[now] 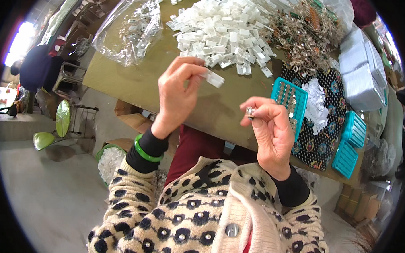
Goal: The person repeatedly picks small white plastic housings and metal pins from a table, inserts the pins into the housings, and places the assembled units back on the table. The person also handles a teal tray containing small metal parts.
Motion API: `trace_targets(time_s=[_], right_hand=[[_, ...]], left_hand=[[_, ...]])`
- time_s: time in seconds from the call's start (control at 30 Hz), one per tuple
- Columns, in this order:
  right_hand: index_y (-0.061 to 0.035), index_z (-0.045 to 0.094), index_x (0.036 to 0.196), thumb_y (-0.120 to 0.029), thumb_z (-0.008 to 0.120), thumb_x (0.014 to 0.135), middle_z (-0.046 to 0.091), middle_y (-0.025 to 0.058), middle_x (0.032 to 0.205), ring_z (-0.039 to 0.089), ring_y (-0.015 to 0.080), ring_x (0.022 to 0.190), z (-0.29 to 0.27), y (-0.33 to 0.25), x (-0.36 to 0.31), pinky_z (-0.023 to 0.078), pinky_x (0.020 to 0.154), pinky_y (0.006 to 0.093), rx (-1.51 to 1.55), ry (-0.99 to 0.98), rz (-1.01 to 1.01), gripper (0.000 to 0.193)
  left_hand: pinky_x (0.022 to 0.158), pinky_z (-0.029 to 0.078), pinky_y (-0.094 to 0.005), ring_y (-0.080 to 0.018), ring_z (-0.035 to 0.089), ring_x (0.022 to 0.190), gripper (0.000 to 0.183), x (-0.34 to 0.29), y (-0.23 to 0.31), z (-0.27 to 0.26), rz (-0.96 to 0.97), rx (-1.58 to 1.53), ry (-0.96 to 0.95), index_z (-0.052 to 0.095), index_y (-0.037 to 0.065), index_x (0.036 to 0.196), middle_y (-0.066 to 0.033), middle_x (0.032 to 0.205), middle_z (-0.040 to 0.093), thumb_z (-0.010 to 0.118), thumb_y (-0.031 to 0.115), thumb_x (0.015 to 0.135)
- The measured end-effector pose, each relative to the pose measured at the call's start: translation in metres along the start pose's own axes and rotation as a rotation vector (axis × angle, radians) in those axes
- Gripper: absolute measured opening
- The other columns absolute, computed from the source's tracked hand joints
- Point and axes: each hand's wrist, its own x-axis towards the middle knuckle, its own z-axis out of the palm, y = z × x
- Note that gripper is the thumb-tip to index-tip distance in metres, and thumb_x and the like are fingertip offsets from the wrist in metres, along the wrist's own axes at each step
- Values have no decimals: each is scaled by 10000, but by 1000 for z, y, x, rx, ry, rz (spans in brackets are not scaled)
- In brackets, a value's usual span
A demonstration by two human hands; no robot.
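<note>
Between the thumb and fingers of my left hand (177,94) is a small white plastic case (214,79), held over the table just short of a big heap of similar white pieces (228,36). My right hand (273,135) pinches a tiny metal part (250,111) at its fingertips; its exact kind is too small to make out. Right beside that hand lies a teal tray (303,102) with rows of small round metal pieces. A tangled pile of metallic and copper-coloured parts (306,34) sits at the far right of the table.
White slips (316,106) lie on a dark patterned cloth (324,148) at the right, near more teal trays (345,159) and stacked white trays (362,72). A clear bag (130,32) is at far left. Below stand a green-rimmed basket (99,155) and green chair (63,119). Another person (37,71) is leftward.
</note>
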Motion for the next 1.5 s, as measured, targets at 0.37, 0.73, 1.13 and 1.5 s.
trace_targets(time_s=[0.37,0.73,1.13,1.5], right_hand=[[-8,550,1013,64,568,929,649,146,1047,653,258,899,-2,10,-4,519,794,310,-308,151,-129,112],[-11,563,1022,25,549,966,582,69,991,610,123,830,3,10,-4,502,738,230,-106,153,-11,68],[11,571,996,-27,597,960,645,43,885,580,55,698,12,2,-2,478,617,199,-57,173,231,59],[16,581,987,-66,612,952,647,62,801,503,40,606,17,-6,5,403,543,180,154,179,462,95]], left_hand=[[942,520,-328,-182,628,1079,385,-38,62,53,-631,-1195,39,541,-37,1291,-181,1244,619,612,-43,913],[819,581,-326,-183,684,927,285,-46,54,46,-701,-1231,-49,598,-59,1210,-158,1094,694,632,24,940],[814,578,-355,-223,692,920,284,-60,42,41,-767,-1383,-105,627,-42,1188,-153,1064,698,654,17,912],[792,599,-354,-230,709,857,236,-64,30,38,-659,-1389,-60,649,-41,1086,-137,998,697,677,-81,855]])
